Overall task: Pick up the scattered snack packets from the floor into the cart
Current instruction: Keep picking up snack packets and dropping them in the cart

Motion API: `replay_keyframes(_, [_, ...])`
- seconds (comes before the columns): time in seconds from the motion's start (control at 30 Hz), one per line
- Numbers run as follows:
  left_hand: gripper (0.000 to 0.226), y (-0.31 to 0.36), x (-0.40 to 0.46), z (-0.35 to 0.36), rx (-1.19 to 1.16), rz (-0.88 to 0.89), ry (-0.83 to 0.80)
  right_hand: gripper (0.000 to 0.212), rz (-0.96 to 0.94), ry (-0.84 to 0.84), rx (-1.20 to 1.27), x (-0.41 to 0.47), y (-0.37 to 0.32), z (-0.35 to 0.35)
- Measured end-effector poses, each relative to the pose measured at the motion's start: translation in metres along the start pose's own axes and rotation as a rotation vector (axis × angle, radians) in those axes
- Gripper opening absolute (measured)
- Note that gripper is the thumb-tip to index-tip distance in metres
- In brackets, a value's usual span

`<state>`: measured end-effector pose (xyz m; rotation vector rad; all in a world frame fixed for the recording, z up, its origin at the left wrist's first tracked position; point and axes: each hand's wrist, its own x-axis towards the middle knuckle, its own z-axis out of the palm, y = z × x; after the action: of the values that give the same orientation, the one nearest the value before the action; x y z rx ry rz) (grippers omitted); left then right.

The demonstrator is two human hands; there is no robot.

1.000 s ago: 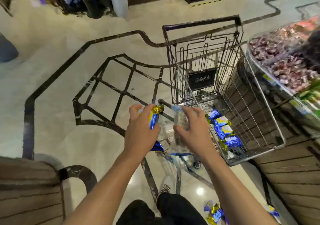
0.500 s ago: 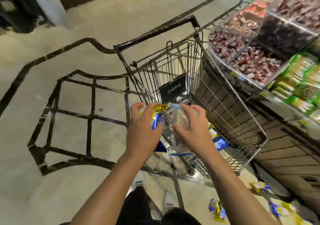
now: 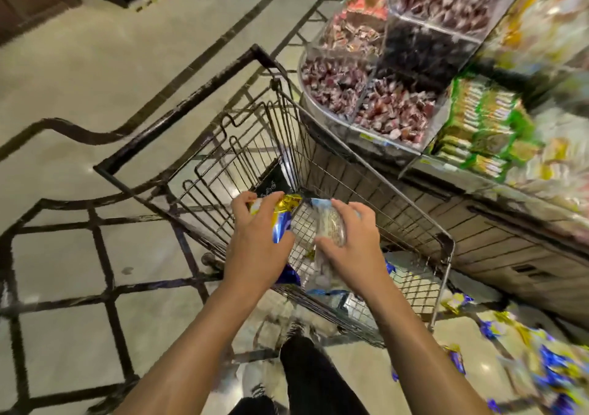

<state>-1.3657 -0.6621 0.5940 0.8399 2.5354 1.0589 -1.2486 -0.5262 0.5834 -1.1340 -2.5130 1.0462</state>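
The cart (image 3: 318, 172) basket lies open-topped at frame centre, so entry from above is free. Its wire walls bar the sides. The display shelf (image 3: 478, 172) crowds the upper right; bare floor (image 3: 79, 73) opens leftward.

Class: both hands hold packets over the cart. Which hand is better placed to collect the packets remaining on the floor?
Right hand: the loose packets lie on the floor right of the cart, its side.
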Motion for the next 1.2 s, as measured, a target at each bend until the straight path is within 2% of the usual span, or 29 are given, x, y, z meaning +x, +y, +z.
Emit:
replay_keyframes(0.47, [0.064,-0.009,0.136,0.081,0.111,-0.01,-0.173,0.07,0.199,0.02,0.158,0.112,0.051,0.024])
replay_keyframes(0.87, [0.066,-0.101,0.224,0.172,0.166,0.021,-0.377,0.063,0.478,0.068,0.272,0.181,0.102,0.129])
replay_keyframes(1.07, [0.067,-0.156,0.241,0.237,0.274,0.009,-0.455,0.068,0.525,0.053,0.201,0.204,0.159,0.192])
replay_keyframes(1.2, [0.066,-0.188,0.242,0.275,0.341,0.043,-0.447,0.067,0.513,0.042,0.157,0.219,0.194,0.237])
